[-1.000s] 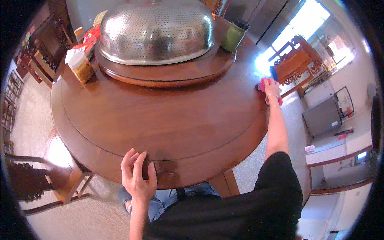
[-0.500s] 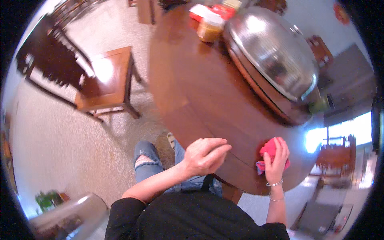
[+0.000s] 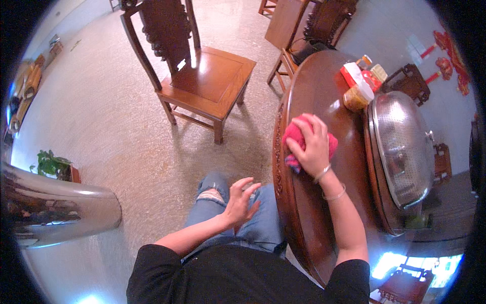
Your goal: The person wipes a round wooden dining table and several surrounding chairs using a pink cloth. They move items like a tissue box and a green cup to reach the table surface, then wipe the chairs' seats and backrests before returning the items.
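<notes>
Round table (image 3: pixel 304 202): right hand (image 3: pixel 311 144) covers most of red cloth (image 3: pixel 296 137).

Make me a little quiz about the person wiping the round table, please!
1. True or false: the right hand presses a pink cloth on the round table.
2. Which hand is empty, held above the person's lap?
3. What stands on the floor left of the table: A) a wooden chair, B) a bicycle, C) a bed?

Key: 1 true. 2 the left hand. 3 A.
</notes>
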Demonstrator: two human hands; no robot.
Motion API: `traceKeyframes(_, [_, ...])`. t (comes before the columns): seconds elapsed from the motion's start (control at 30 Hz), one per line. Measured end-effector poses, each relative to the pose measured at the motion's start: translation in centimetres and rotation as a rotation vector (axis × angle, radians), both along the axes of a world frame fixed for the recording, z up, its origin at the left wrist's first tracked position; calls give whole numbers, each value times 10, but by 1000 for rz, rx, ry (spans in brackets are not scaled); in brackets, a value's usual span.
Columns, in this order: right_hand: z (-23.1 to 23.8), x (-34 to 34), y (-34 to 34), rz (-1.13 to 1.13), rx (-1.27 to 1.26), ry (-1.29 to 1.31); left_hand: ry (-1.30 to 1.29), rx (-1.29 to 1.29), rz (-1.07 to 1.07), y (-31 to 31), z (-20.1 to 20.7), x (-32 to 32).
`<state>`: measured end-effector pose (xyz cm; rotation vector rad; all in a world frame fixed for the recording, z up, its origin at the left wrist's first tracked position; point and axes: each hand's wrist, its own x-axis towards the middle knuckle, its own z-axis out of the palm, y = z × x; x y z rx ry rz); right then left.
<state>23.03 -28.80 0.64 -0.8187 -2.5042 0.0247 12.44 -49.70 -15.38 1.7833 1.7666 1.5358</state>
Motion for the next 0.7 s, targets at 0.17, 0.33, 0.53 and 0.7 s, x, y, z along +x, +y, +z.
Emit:
traceKeyframes(0.17, [-11, -44, 66, -88, 67, 34, -55, -86, 58, -16, -13, -22])
traceKeyframes(0.33, [-11, -60, 97, -166, 80, 8, -130, -30, 61, 15, -5, -34])
traceKeyframes(0.53, [-6, -70, 134, -117, 17, -3, -113, 235, 21, 113, 13, -68])
traceKeyframes(0.7, [7, -71, 117, -73, -51, -54, -177, 301, -31, 184, 59, -85])
